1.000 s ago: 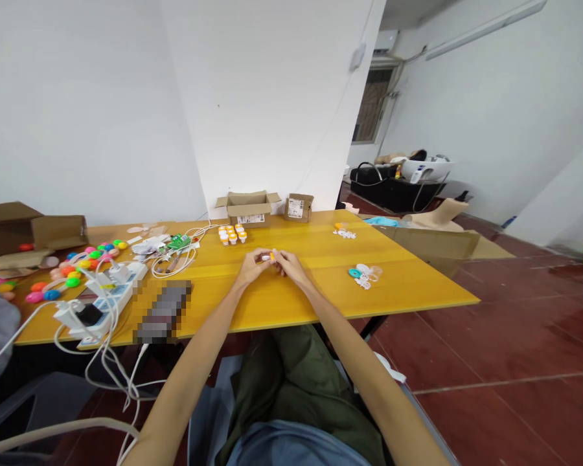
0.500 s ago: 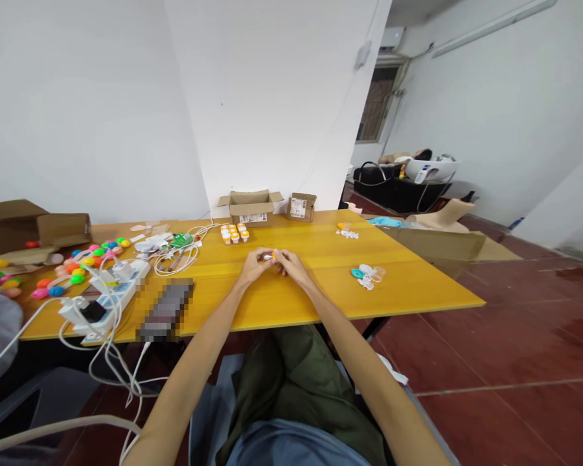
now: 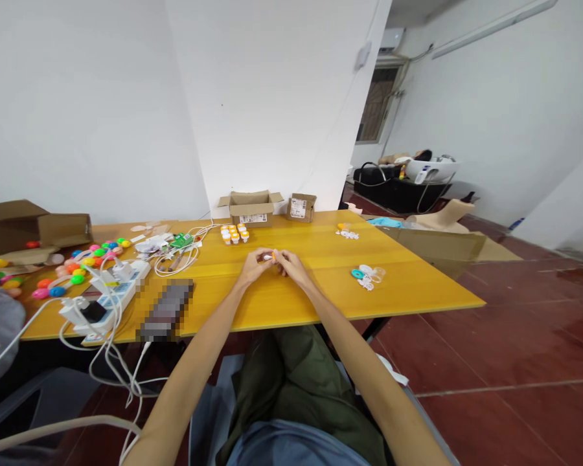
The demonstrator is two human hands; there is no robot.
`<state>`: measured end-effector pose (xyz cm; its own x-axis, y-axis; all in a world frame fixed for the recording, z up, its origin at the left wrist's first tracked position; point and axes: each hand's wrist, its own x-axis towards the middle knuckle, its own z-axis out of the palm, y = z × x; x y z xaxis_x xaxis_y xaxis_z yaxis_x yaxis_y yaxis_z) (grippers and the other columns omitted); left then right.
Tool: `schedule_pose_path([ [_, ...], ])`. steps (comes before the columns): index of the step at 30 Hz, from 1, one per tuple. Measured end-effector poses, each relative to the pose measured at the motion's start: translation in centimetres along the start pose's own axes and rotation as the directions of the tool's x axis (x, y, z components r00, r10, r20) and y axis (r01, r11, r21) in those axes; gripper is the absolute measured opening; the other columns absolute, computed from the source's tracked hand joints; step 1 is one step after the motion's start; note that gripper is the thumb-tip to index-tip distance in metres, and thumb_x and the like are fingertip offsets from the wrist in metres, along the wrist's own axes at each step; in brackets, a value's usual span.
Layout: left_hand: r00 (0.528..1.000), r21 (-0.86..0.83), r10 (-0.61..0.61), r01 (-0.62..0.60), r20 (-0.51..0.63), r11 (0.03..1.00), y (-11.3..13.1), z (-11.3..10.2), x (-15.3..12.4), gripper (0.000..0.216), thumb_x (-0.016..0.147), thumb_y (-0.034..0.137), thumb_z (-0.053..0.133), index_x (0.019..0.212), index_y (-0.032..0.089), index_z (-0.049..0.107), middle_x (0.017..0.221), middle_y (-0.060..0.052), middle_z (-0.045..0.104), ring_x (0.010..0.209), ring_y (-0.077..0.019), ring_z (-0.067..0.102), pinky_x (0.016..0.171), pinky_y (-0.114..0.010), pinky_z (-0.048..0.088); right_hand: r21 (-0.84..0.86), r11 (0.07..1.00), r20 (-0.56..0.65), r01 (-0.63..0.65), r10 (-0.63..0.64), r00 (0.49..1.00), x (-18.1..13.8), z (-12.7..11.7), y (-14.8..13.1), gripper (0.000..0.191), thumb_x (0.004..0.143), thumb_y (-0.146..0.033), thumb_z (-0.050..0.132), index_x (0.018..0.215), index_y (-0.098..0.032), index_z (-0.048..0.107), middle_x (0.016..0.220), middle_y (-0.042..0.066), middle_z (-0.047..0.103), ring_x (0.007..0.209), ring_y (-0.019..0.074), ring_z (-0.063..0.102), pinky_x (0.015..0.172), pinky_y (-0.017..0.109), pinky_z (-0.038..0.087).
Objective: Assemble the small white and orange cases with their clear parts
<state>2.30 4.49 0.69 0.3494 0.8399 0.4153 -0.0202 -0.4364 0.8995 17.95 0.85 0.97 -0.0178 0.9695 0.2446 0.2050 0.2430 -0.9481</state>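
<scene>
My left hand point(image 3: 253, 266) and my right hand point(image 3: 292, 264) meet above the middle of the table. Between their fingertips is a small orange-and-white plastic part point(image 3: 270, 257), mostly covered by the fingers. Both hands are closed on it. Beyond them stands a tight group of small orange-and-white lidded containers point(image 3: 234, 233). To the right of my right hand lie a teal ring point(image 3: 357, 274), white plastic pieces point(image 3: 366, 283) and a clear cup point(image 3: 379, 274). Farther back on that side rest orange and white pieces point(image 3: 346, 231).
Two cardboard boxes, one open point(image 3: 251, 208) and one smaller point(image 3: 301, 207), stand at the table's back edge. On the left are a power strip point(image 3: 121, 292) with tangled cables, a blurred-out dark device point(image 3: 168, 309) and colourful balls point(image 3: 78, 279). Another person's grey sleeve point(image 3: 0, 327) shows far left.
</scene>
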Motion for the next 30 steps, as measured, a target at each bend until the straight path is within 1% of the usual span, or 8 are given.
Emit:
schedule_pose_path([
  [3, 1.0, 0.012, 0.003, -0.003, 0.014, 1.0, -0.17, 0.01, 0.04, 0.035, 0.068, 0.037, 0.085, 0.097, 0.018, 0.076, 0.097, -0.007, 0.077, 0.095, -0.0225, 0.071, 0.092, -0.037, 0.055, -0.007, 1.0, 0.003, 0.003, -0.003, 1.0, 0.03, -0.04, 0.04, 0.058, 0.084, -0.076, 0.05, 0.067, -0.022, 0.059, 0.053, -0.002, 0.058, 0.048, 0.0125, 0.057, 0.043, 0.021, 0.043],
  [7, 0.999, 0.015, 0.006, -0.007, 0.036, 1.0, -0.38, 0.07, 0.16, 0.034, 0.068, 0.036, 0.084, 0.096, 0.017, 0.076, 0.096, -0.006, 0.076, 0.093, -0.0217, 0.07, 0.09, -0.037, 0.055, -0.019, 0.999, 0.014, -0.037, 0.037, 0.999, 0.07, 0.0, -0.23, 0.061, 0.085, -0.077, 0.049, 0.062, -0.021, 0.058, 0.053, 0.001, 0.06, 0.048, 0.0132, 0.058, 0.043, 0.022, 0.042],
  [10, 0.999, 0.016, 0.011, -0.011, 0.031, 1.0, -0.37, 0.08, 0.22, 0.034, 0.067, 0.035, 0.084, 0.096, 0.018, 0.076, 0.096, -0.006, 0.076, 0.093, -0.0214, 0.07, 0.091, -0.037, 0.055, -0.019, 0.998, 0.013, -0.064, 0.064, 0.998, 0.05, 0.1, -0.43, 0.062, 0.085, -0.077, 0.049, 0.06, -0.021, 0.057, 0.053, 0.002, 0.06, 0.048, 0.0132, 0.058, 0.044, 0.023, 0.042],
  [13, 1.0, 0.018, 0.004, -0.004, 0.011, 1.0, -0.24, 0.03, 0.21, 0.033, 0.067, 0.034, 0.084, 0.096, 0.018, 0.076, 0.098, -0.006, 0.077, 0.094, -0.0217, 0.071, 0.091, -0.037, 0.055, 0.0, 0.999, -0.003, -0.053, 0.053, 0.999, -0.01, 0.17, -0.42, 0.059, 0.086, -0.076, 0.049, 0.064, -0.021, 0.059, 0.055, 0.0, 0.06, 0.048, 0.0125, 0.057, 0.043, 0.022, 0.042],
  [17, 1.0, 0.023, 0.003, -0.003, -0.001, 1.0, -0.07, -0.02, 0.09, 0.033, 0.068, 0.033, 0.083, 0.096, 0.018, 0.076, 0.099, -0.006, 0.077, 0.096, -0.0226, 0.071, 0.092, -0.037, 0.055, 0.008, 1.0, 0.012, -0.015, 0.014, 1.0, -0.08, 0.11, -0.25, 0.054, 0.085, -0.073, 0.052, 0.071, -0.021, 0.06, 0.055, -0.002, 0.059, 0.049, 0.0121, 0.057, 0.044, 0.021, 0.043],
  [21, 1.0, 0.022, 0.004, -0.004, 0.029, 1.0, 0.07, 0.02, -0.02, 0.032, 0.068, 0.034, 0.083, 0.095, 0.018, 0.076, 0.095, -0.006, 0.077, 0.093, -0.0224, 0.071, 0.091, -0.037, 0.055, 0.006, 1.0, 0.019, -0.014, 0.014, 1.0, 0.0, 0.13, -0.2, 0.059, 0.085, -0.076, 0.049, 0.066, -0.021, 0.059, 0.054, -0.001, 0.06, 0.048, 0.0122, 0.058, 0.043, 0.021, 0.043],
  [25, 0.999, 0.008, 0.003, -0.003, 0.041, 1.0, 0.17, 0.06, -0.05, 0.032, 0.067, 0.035, 0.084, 0.094, 0.018, 0.076, 0.091, -0.005, 0.076, 0.09, -0.0214, 0.071, 0.09, -0.037, 0.056, -0.005, 0.999, 0.009, -0.045, 0.045, 0.999, 0.13, 0.31, -0.25, 0.065, 0.085, -0.08, 0.046, 0.059, -0.021, 0.057, 0.05, 0.002, 0.06, 0.046, 0.0129, 0.058, 0.043, 0.021, 0.042],
  [30, 1.0, -0.004, -0.005, 0.005, 0.016, 1.0, 0.22, 0.02, -0.06, 0.034, 0.066, 0.033, 0.085, 0.095, 0.018, 0.076, 0.093, -0.005, 0.077, 0.091, -0.022, 0.071, 0.091, -0.038, 0.056, 0.012, 0.998, 0.007, -0.068, 0.068, 0.998, 0.03, 0.29, -0.36, 0.062, 0.084, -0.078, 0.05, 0.061, -0.021, 0.058, 0.054, 0.003, 0.062, 0.049, 0.0134, 0.059, 0.043, 0.022, 0.043],
])
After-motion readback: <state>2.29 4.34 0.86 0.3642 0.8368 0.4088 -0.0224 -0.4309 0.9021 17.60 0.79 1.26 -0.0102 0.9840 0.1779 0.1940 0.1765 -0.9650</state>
